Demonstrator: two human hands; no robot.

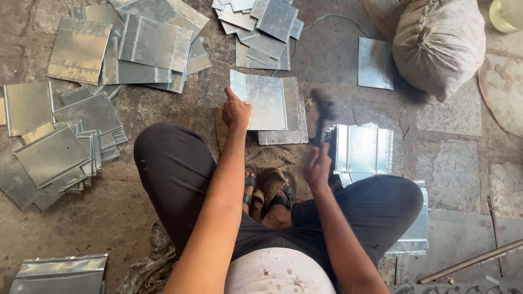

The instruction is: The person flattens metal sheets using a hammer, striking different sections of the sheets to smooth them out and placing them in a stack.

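Note:
I sit with knees apart on a stone floor. My left hand (236,110) rests on the left edge of a folded sheet-metal piece (268,100) lying flat in front of my feet, thumb pointing up. My right hand (318,166) grips the handle of a dark hammer (323,114), which is blurred and raised just right of the sheet. A stack of similar folded pieces (363,148) lies beside my right hand.
Heaps of cut metal sheets lie at the left (60,152), upper left (136,49) and top centre (261,27). A stuffed sack (438,46) sits at the upper right. Metal rods (471,261) lie at the lower right.

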